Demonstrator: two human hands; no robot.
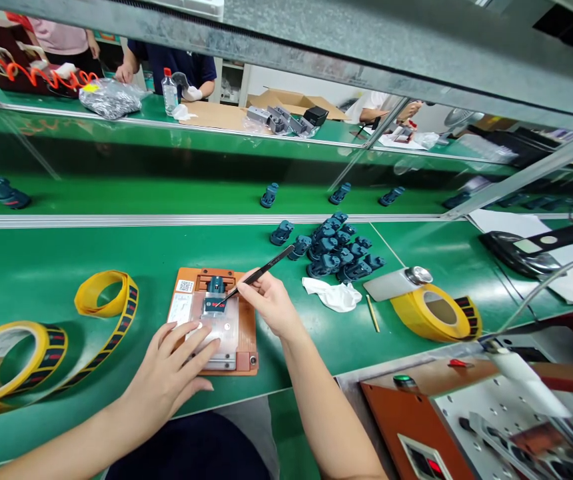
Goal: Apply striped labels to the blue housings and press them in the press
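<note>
An orange-brown jig with a clear plate lies on the green bench in front of me. A small dark teal part with a label sits in it. My left hand rests open with its fingers spread flat on the jig's clear plate. My right hand is closed on black tweezers, whose tip touches the teal part.
A heap of several teal parts lies behind the jig, with a white cloth, a thin stick and a yellow label roll to its right. Another label roll trails tape at left. Other people work across the conveyor.
</note>
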